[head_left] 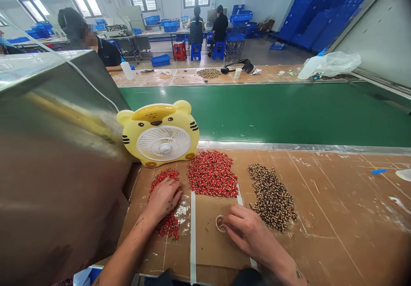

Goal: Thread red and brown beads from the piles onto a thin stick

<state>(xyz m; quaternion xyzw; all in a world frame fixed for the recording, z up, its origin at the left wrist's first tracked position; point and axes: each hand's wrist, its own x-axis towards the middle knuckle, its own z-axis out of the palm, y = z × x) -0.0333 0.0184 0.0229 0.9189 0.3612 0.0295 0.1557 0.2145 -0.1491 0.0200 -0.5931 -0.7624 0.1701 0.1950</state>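
My left hand (164, 199) lies over a smaller pile of small red pieces (169, 227) with its fingers bent together. The fingertips are hidden, and I cannot make out what is in them. Fingers pinched, my right hand (245, 228) is at the right rim of a small round white-rimmed dish (220, 224). Anything between those fingertips is too small to tell. The dish sits on a brown board (212, 249) with white tape strips along its sides. Beyond it is a larger heap of red pieces (212, 174). Black-and-tan small pieces (272, 198) are spread to the right.
A yellow animal-faced fan (162, 134) stands at the table's back left, beside a large metal housing (58, 157). A green conveyor belt (257, 112) runs behind the table (337, 209). Across it are a white bottle (127, 70) and a person (107, 55).
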